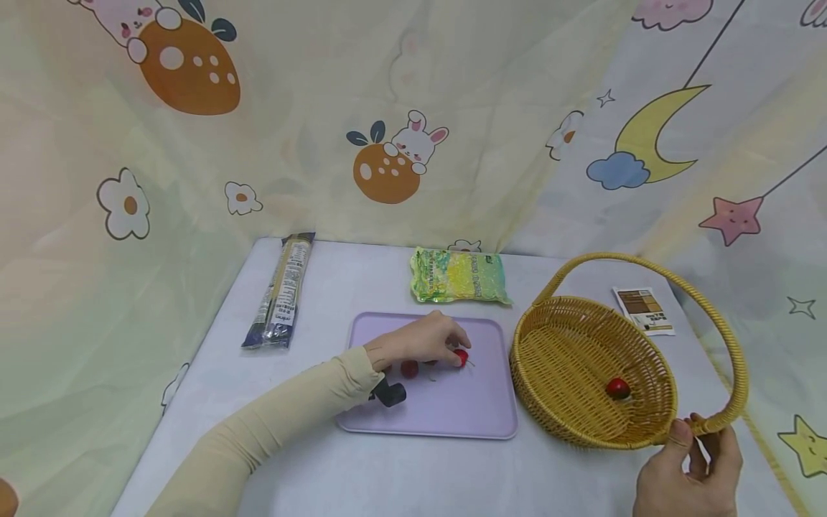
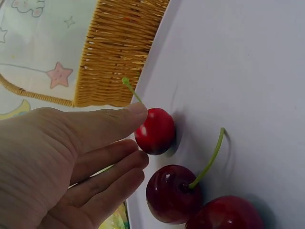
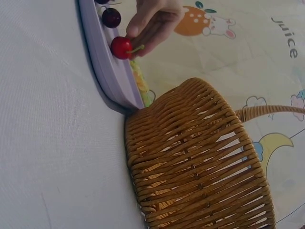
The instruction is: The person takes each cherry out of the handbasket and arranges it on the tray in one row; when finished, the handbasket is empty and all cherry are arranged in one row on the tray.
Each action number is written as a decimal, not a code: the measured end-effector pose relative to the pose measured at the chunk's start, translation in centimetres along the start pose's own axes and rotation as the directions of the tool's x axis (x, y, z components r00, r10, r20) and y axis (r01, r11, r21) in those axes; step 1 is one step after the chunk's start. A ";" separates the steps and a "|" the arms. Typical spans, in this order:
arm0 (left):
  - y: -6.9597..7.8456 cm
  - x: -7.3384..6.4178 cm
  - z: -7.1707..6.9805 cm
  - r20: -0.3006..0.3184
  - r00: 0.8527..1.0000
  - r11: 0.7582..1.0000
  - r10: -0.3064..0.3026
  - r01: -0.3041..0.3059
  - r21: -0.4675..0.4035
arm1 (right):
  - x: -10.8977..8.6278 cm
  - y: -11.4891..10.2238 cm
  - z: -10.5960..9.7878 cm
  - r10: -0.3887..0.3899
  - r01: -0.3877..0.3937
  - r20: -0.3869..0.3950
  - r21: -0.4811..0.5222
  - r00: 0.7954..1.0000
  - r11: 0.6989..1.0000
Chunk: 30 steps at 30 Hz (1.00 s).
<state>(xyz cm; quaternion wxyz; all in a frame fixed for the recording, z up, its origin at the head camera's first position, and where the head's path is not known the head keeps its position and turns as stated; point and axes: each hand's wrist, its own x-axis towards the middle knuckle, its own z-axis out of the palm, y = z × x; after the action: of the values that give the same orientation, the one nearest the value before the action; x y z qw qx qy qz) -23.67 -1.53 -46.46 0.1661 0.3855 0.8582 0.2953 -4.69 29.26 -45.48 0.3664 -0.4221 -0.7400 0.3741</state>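
Over the lilac tray (image 1: 465, 409), my left hand (image 1: 429, 341) pinches a bright red cherry (image 2: 156, 131) between thumb and fingers; its green stem points away from the palm. Two darker cherries lie on the tray close by, a stemmed cherry (image 2: 174, 193) and a redder cherry (image 2: 226, 214) beside it. To the right of the tray stands a wicker basket (image 1: 562, 366) with one cherry (image 1: 617, 388) inside. At the basket's near right side, my right hand (image 1: 691, 467) grips the rim where the arched handle (image 1: 730, 345) joins it.
Behind the tray lies a green and yellow packet (image 1: 460, 276). A long dark blue and clear package (image 1: 279, 294) rests at the back left. Beyond the basket is a small brown and white sachet (image 1: 644, 311). A patterned curtain (image 1: 291, 129) surrounds the table.
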 end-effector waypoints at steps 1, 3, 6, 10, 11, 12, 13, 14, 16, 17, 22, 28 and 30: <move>0.0 0.0 0.0 0.003 1.000 1.000 0.001 -0.001 -0.002 | 0.0 0.0 0.0 -0.003 0.003 -0.001 0.001 1.000 1.000; 0.0 0.1 0.1 0.007 1.000 1.000 0.006 -0.006 -0.008 | 0.0 0.0 0.0 -0.007 0.007 -0.003 0.001 1.000 1.000; 0.1 0.2 0.2 0.014 1.000 1.000 0.021 -0.021 0.000 | 0.0 0.0 0.0 -0.011 0.011 -0.006 0.008 1.000 1.000; 0.1 0.3 0.3 0.016 0.999 0.999 0.044 -0.044 0.023 | -0.1 -0.1 0.0 -0.012 0.012 -0.008 0.012 1.000 1.000; 0.0 0.3 0.3 0.016 0.999 0.998 0.048 -0.049 0.031 | -0.1 -0.1 0.0 -0.015 0.015 -0.009 0.012 1.000 1.000; 0.0 0.3 0.3 0.015 0.999 0.998 0.051 -0.052 0.035 | -0.1 -0.1 0.0 -0.015 0.015 -0.008 0.011 1.000 1.000; 0.0 0.3 0.3 0.015 0.998 0.998 0.057 -0.058 0.041 | -0.1 -0.1 -0.1 -0.016 0.016 -0.009 0.011 1.000 1.000; 0.0 0.4 0.3 0.014 0.998 0.997 0.061 -0.062 0.046 | -0.1 -0.1 -0.1 -0.019 0.019 -0.011 0.015 1.000 1.000; -0.1 0.4 0.2 0.013 0.998 0.997 0.064 -0.065 0.048 | -0.1 -0.1 -0.1 -0.024 0.024 -0.013 0.019 1.000 1.000; -0.1 0.4 0.2 0.015 0.998 0.997 0.063 -0.064 0.047 | -0.1 -0.1 -0.1 -0.023 0.024 -0.012 0.023 1.000 0.999; 0.2 0.4 0.3 0.009 1.000 0.999 0.028 -0.029 0.032 | 0.1 0.1 -0.1 -0.034 0.034 -0.015 0.038 0.999 0.999; 0.4 0.6 0.4 0.003 1.000 0.998 0.018 -0.019 0.054 | 0.1 0.3 0.0 -0.030 0.031 -0.009 0.032 0.999 0.999; 0.4 0.7 0.5 0.005 1.000 0.997 0.031 -0.031 0.064 | 0.1 0.3 0.1 -0.030 0.031 -0.010 0.032 0.999 0.999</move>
<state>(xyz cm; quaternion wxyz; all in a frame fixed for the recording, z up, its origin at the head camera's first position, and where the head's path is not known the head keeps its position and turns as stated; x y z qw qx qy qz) -23.64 -0.67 -46.63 0.1507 0.4044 0.8609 0.2695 -4.69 29.49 -45.74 0.3823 -0.4064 -0.7385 0.3785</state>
